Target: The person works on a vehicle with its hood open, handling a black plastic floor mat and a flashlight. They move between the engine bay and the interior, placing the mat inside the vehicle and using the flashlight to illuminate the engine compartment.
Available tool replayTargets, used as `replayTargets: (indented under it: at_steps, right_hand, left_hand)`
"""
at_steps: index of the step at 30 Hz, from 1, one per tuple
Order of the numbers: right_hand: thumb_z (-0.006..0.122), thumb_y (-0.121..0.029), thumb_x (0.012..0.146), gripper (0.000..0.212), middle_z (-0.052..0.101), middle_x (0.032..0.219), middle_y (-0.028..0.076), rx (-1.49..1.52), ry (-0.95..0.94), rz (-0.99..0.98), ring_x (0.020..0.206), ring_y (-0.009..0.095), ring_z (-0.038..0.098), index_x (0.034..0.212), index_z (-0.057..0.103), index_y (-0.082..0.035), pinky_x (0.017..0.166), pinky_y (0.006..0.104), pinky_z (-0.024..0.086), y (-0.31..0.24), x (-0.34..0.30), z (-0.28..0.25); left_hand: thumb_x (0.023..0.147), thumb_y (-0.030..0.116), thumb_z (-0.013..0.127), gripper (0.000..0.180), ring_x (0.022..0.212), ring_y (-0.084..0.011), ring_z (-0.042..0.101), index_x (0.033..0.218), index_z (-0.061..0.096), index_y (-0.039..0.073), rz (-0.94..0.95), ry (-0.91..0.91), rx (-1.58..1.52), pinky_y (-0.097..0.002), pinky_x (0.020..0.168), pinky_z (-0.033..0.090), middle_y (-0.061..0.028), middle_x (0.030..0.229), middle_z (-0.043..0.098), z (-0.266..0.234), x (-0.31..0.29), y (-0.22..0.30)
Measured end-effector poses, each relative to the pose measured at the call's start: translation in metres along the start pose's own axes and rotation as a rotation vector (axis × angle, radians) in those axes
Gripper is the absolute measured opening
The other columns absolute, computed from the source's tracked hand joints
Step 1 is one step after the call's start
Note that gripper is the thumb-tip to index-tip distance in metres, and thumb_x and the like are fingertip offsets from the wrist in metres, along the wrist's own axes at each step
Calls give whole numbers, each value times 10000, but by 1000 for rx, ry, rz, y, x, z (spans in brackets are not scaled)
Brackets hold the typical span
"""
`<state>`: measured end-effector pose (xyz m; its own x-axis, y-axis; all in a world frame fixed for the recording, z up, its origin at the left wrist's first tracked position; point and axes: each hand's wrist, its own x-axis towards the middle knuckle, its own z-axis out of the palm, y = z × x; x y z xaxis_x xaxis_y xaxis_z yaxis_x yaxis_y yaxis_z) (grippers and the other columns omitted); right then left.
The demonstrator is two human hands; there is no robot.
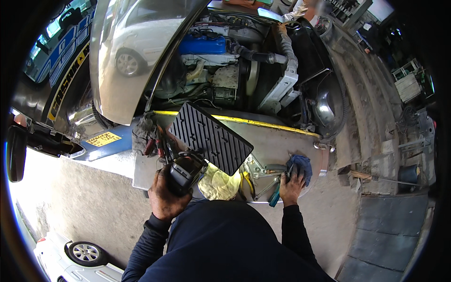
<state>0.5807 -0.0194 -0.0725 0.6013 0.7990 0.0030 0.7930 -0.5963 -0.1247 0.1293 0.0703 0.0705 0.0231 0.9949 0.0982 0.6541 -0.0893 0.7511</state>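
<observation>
My left hand (168,196) is wrapped round a black boxy object (184,173), whose kind I cannot make out. Beside it a ribbed black panel (211,138) lies slanted across the car's fender (263,129). My right hand (292,189) has its fingers closed on a crumpled dark blue rag (300,168) at the fender's right end. Between my hands lie a yellow cloth (219,182), yellow-handled pliers (247,184) and several metal wrenches (255,165). A teal-handled tool (274,198) rests close to my right hand.
Beyond the fender the engine bay stands open, with a blue engine cover (202,44) and a raised hood (136,51). Red-handled tools (160,144) and a grey rag (143,134) lie left of the panel. Another person's arm (246,3) shows at the far edge.
</observation>
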Motion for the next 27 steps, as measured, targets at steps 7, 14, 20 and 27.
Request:
replayTargets:
  at_steps: [7,14,20,27]
  right_hand:
    - [669,-480,1001,758,271,1738,194,22,7,-15,1581,515,239,1657,417,-195,1247,729,194,5,2,5]
    - [655,-481,1011,748,265,1742,204,28,-30,4,1579,523,240,1655,421,-181,1253,724,177,5,2,2]
    - [649,-467,1022,743,225,1765,209,46,-23,-22,1599,530,200,1660,413,-166,1254,732,161,4,2,0]
    - [641,-459,1028,742,223,1764,210,47,-13,-42,1595,540,197,1659,410,-145,1250,739,161,4,3,-1]
  left_hand:
    - [635,201,899,858,1043,-415,727,1410,581,17,-57,44,-1,-487,907,605,-203,1165,686,-2,-12,4]
    - [645,224,903,863,1071,-414,711,1414,575,14,21,121,11,-484,922,596,-209,1164,677,5,-14,3]
    - [643,227,902,872,1069,-425,722,1424,573,23,18,126,29,-489,920,600,-208,1190,686,8,-8,3]
    - [642,210,897,865,1076,-424,725,1424,578,27,-8,133,-3,-485,932,600,-207,1196,688,12,-10,8]
